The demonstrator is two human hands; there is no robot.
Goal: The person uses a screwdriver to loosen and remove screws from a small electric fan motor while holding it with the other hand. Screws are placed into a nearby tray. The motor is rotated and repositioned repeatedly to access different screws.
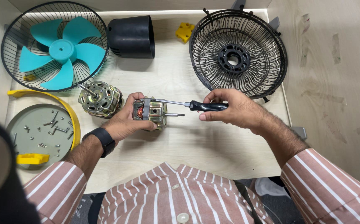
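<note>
The motor [150, 113] sits at the middle of the table [188, 145], and both hands meet on it. The left hand [124, 120] wraps it from the left, fingers curled shut around the brass-coloured housing, thumb over the top, copper winding showing between them. A dark watch [101, 140] rides that wrist. The right hand [233, 108], right of the motor, is closed around the black handle of a screwdriver [192, 104]; its thumb lies under the handle, its fingers fold over it. The steel shank runs level to the motor's top corner, and the tip touches there. Below the shank, the motor's shaft pokes out rightward. Just left of the motor lies a second motor part [100, 98]. Farther left is a grey tray [35, 128] of loose screws.
</note>
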